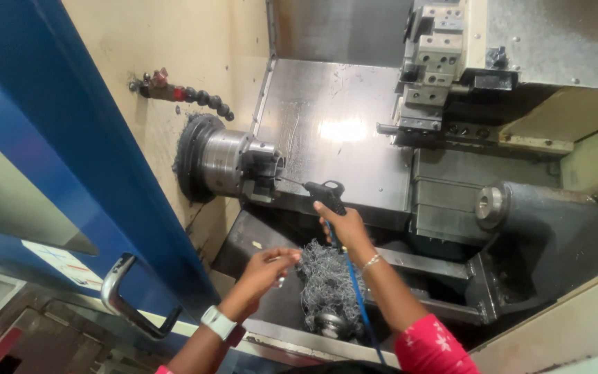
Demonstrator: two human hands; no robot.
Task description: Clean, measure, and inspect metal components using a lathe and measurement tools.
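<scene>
My right hand point(344, 227) grips a black air blow gun point(325, 191) whose thin nozzle points at the lathe chuck point(233, 164). A blue hose point(356, 291) trails from the gun down past my wrist. My left hand point(266, 269), with a white watch on the wrist, pinches a small metal part point(282, 279) just left of a tangled heap of metal swarf point(327, 280). The chuck juts out from the cream wall on the left, its jaws facing right.
A blue machine door point(70, 173) with a metal handle point(127, 298) stands at the left. A tool turret point(430, 62) hangs at upper right, a tailstock point(520, 215) sits at right. A segmented coolant nozzle point(195, 97) projects above the chuck.
</scene>
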